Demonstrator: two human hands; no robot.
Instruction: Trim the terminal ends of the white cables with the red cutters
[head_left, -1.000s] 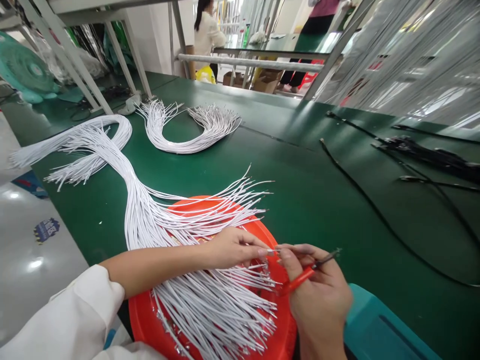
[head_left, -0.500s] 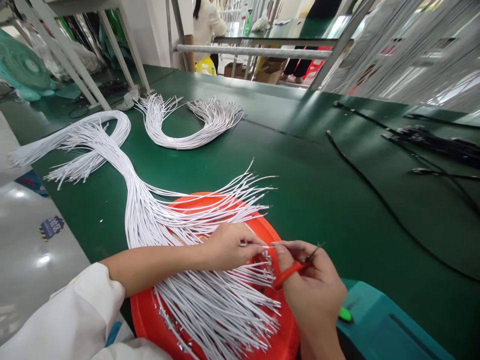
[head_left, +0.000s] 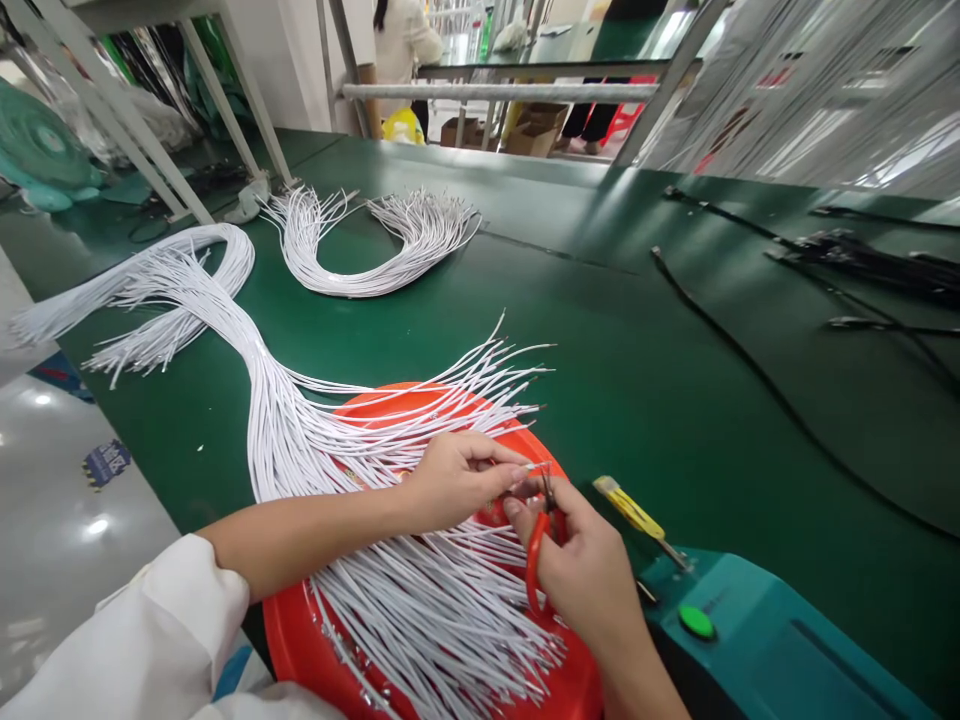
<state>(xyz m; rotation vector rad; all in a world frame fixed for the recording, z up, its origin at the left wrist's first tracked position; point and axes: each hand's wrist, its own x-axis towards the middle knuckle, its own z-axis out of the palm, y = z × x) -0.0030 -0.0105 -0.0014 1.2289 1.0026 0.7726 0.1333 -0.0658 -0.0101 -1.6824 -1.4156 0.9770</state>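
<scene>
My left hand (head_left: pixel 457 478) pinches one white wire by its end, above a red plastic basin (head_left: pixel 300 640). A thick bundle of white wires (head_left: pixel 300 440) runs from the green table into the basin and fans out there. My right hand (head_left: pixel 581 575) is closed on red-handled snips (head_left: pixel 535 560), whose blades point up at the wire end between the two hands. Both hands almost touch over the basin's right side.
A teal machine (head_left: pixel 757 640) with a green button (head_left: pixel 696 621) sits at the lower right; a yellow-handled tool (head_left: pixel 634 512) lies by it. A second white wire bundle (head_left: pixel 375 250) lies further back. Black cables (head_left: pixel 750 370) cross the green table (head_left: pixel 637 380). A person stands far back.
My right hand has turned the snips from pointing right to pointing up at the wire end. Both hands have drawn closer together over the basin. The yellow-handled tool has come into view.
</scene>
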